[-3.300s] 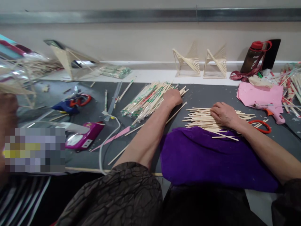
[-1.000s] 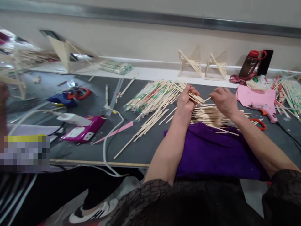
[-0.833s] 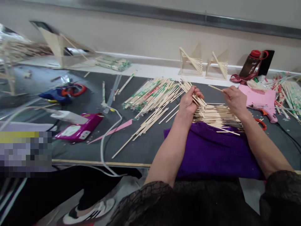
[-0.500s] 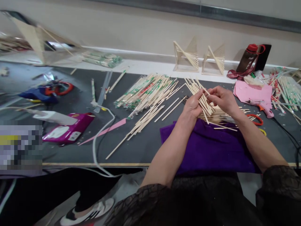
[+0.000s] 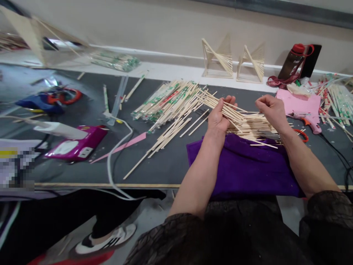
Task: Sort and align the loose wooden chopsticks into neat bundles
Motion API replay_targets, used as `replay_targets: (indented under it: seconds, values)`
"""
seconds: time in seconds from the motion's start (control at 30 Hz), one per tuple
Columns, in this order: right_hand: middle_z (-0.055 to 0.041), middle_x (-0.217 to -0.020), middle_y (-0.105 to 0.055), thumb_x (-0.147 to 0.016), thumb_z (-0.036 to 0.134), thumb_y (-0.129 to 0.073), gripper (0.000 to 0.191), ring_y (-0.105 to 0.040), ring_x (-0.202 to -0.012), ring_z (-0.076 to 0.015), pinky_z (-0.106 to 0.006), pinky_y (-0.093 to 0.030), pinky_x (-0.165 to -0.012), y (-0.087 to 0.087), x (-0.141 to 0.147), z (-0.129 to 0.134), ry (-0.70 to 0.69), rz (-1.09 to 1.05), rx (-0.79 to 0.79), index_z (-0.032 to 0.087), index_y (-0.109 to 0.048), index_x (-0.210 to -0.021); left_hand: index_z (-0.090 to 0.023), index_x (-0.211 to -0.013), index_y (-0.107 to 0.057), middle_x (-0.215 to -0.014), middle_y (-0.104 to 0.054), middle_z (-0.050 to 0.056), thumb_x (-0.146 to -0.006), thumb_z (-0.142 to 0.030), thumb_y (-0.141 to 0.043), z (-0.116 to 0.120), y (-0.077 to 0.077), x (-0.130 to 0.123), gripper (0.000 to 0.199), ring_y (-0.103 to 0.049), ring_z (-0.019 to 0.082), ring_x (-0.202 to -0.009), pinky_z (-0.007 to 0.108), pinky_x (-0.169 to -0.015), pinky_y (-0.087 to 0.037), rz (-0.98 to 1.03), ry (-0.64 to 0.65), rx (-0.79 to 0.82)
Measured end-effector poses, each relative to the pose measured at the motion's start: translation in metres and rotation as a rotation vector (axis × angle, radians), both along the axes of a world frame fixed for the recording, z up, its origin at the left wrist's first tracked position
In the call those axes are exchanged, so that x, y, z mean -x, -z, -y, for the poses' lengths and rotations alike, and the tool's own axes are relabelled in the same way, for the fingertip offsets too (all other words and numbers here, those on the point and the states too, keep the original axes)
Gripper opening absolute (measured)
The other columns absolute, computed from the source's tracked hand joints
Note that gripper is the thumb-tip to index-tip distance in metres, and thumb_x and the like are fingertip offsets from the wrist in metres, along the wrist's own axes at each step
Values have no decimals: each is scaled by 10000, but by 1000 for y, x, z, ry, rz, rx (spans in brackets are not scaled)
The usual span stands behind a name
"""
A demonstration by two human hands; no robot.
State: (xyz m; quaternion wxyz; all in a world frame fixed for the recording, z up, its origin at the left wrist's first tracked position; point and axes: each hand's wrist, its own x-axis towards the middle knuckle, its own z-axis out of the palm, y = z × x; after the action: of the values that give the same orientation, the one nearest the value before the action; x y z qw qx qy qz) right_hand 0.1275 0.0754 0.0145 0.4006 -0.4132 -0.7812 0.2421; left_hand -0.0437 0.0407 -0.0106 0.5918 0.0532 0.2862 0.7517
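Note:
My left hand (image 5: 217,119) is wrapped round a loose bundle of bare wooden chopsticks (image 5: 211,98), with its fingertips raised behind them. The sticks fan out up and to the left. Apart from the bundle, on the right, my right hand (image 5: 271,106) is curled with its fingertips drawn together, and no stick shows in it. Below and between both hands lies a pile of more chopsticks (image 5: 255,123). A purple cloth (image 5: 248,165) spreads under my forearms, and scissors (image 5: 300,135) with orange handles lie by the pile, partly behind my right wrist.
Wrapped chopsticks (image 5: 168,99) lie to the left beside loose ones. Two twisted stick frames (image 5: 217,60) stand at the back near a red-capped bottle (image 5: 292,62). A pink glue gun (image 5: 309,121) rests on the right. A white cable (image 5: 109,165) crosses the left side, near another person's leg.
My right hand has drawn away from the bundle to the right and curled up. The bundle in my left hand has tilted flatter towards the left, and the left fingers have lifted somewhat.

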Motion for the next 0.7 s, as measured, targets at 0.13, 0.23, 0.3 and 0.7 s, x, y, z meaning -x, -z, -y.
replay_targets:
  seconds: [0.13,0.23,0.3,0.7]
  values:
    - [-19,-748,-642,-811,335,-588,183,-526,-639,-129,-262,-410,-626,-4,4,16,-209,149,-92,183,-688,-828,-158,-768,-571,-767,-680,24,-919,-159,-477,1,2,-2,177,-680,128,-854,314,-849,-528,30,-25,7]
    - [-52,-965,-658,-823,342,-587,255,-543,-687,-132,-263,-405,-635,-1,10,28,-355,391,-241,200,-691,-1007,-149,-774,-585,-729,-661,23,-931,-159,-456,2,1,-6,204,-672,110,-798,288,-838,-521,49,-27,31]
    - [-77,-1038,-643,-873,334,-522,276,-559,-736,-150,-266,-391,-622,5,13,31,-310,508,-318,201,-689,-1047,-143,-768,-586,-709,-652,21,-939,-162,-446,2,0,-8,222,-663,99,-753,277,-828,-519,63,-27,48]
    - [30,-513,-506,-754,307,-596,185,-432,-448,-78,-217,-340,-455,11,18,19,-104,-175,387,150,-633,-663,-164,-718,-587,-568,-571,-22,-829,-266,-656,-1,6,-10,166,-536,84,-471,232,-532,-473,-98,108,148]
